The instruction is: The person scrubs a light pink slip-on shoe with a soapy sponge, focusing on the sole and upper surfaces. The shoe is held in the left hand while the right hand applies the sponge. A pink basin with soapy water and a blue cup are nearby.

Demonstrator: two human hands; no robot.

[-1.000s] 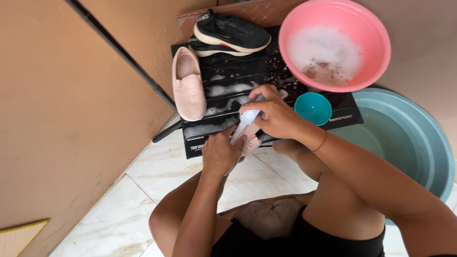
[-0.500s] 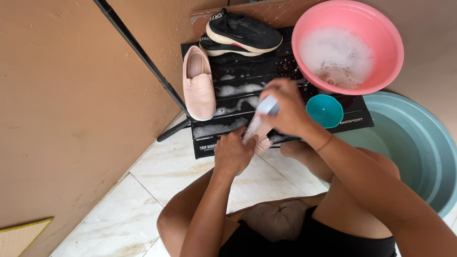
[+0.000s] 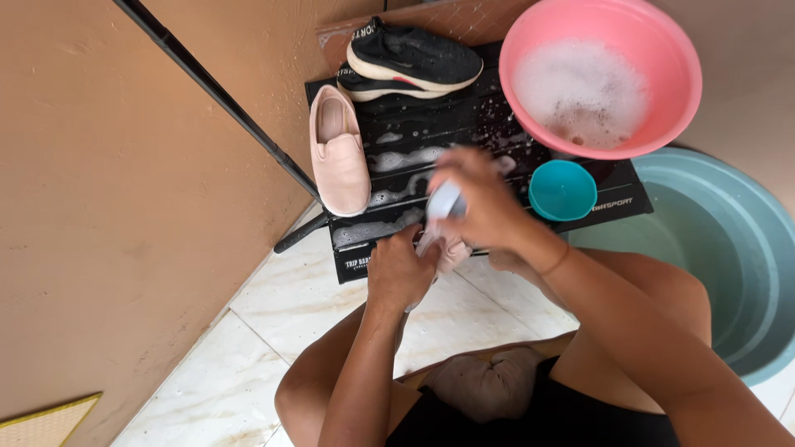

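Observation:
My left hand (image 3: 400, 269) grips a pink shoe (image 3: 451, 251) at the near edge of a low black slatted table (image 3: 497, 124); most of that shoe is hidden by my hands. My right hand (image 3: 480, 203) is shut on a pale blue-white scrub brush (image 3: 445, 201) and presses it on the held shoe; this hand is blurred. A second pink slip-on shoe (image 3: 338, 149) lies sole down on the table's left side. Two black sneakers with white soles (image 3: 410, 60) sit at the table's far end. Soap foam streaks the slats.
A pink basin (image 3: 662, 50) of sudsy water rests on the table's far right. A small teal bowl (image 3: 562, 189) stands beside it. A large grey-blue tub (image 3: 729, 248) sits on the floor to the right. A dark pole (image 3: 224, 99) leans along the tan wall on the left.
My right hand with the brush has slid along the held shoe, a scrubbing stroke. My left hand keeps its grip. The view has shifted a little.

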